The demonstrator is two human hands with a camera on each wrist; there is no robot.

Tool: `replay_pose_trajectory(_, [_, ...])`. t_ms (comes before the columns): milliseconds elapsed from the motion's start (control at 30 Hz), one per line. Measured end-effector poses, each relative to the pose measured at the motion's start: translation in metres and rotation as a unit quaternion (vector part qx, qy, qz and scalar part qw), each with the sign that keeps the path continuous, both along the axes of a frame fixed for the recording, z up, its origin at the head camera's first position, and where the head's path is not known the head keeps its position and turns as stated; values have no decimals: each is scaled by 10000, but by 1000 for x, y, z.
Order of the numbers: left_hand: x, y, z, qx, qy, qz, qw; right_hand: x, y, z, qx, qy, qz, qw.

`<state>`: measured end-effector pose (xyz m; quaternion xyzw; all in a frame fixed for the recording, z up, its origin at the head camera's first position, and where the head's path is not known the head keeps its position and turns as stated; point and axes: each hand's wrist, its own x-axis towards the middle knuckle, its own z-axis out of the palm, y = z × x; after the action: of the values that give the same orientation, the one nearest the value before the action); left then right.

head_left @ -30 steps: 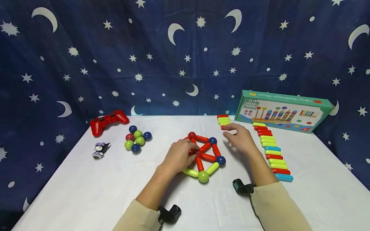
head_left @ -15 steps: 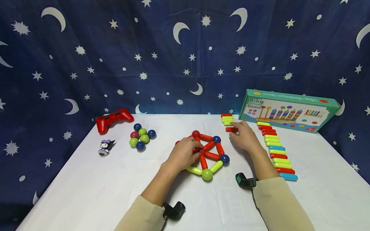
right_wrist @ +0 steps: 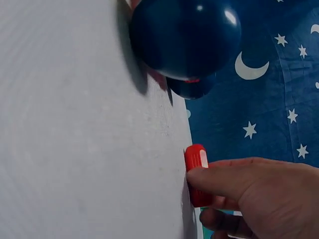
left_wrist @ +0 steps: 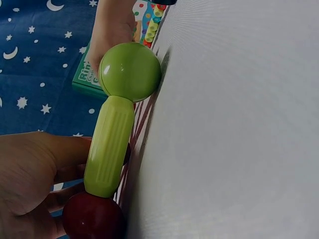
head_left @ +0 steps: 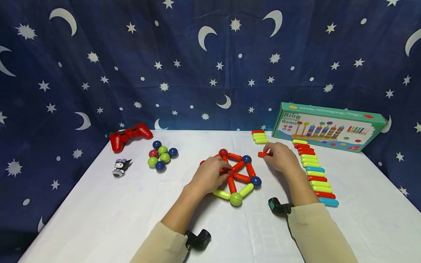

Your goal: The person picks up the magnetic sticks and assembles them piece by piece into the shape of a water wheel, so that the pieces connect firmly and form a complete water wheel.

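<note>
A wheel-like frame of magnetic sticks and balls lies mid-table, with a blue ball (head_left: pixel 255 181), a green ball (head_left: pixel 235 199) and a red stick (head_left: pixel 241 178) among its parts. My left hand (head_left: pixel 207 176) lies over its left side, thumb and forefinger around a red stick next to the central red ball; the hand hides part of that side. In the left wrist view a light green stick (left_wrist: pixel 109 144) joins a green ball (left_wrist: pixel 130 72) and a dark red ball (left_wrist: pixel 93 216) before the fingers. My right hand (head_left: pixel 281 157) pinches a loose red stick (right_wrist: pixel 198 174), right of the frame.
Loose sticks form a small row (head_left: pixel 260 137) at the back and a long column (head_left: pixel 317 178) at right. A green game box (head_left: pixel 329 126) stands behind. Loose balls (head_left: pixel 165 157), a red game controller (head_left: pixel 131 137) and a small figurine (head_left: pixel 120 168) sit at left.
My right hand has taken the nearest red stick from the small back row and drawn it toward me. The left hand stays on the frame. The head view has shifted slightly.
</note>
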<state>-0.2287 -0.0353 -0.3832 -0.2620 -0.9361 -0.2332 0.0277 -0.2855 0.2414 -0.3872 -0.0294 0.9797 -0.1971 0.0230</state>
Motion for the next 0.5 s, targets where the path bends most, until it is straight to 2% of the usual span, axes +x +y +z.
replay_pose_trajectory(133, [0, -1, -1, -11, -27, -5, 10000, -1, 1, 1, -120, -3, 59, 9999])
replay_pose_trajectory(300, [0, -2, -1, -22, -21, -24, 10000, 0, -4, 9, -842, 128, 88, 9963])
replay_pose_trajectory(433, [-2, -3, 0, 148, -55, -17, 9999, 4, -14, 22, -1678, -94, 252, 9855])
replay_pose_trajectory(500, [-4, -4, 2, 326, -114, -14, 9994, 7, -19, 27, -2028, -190, 480, 9779])
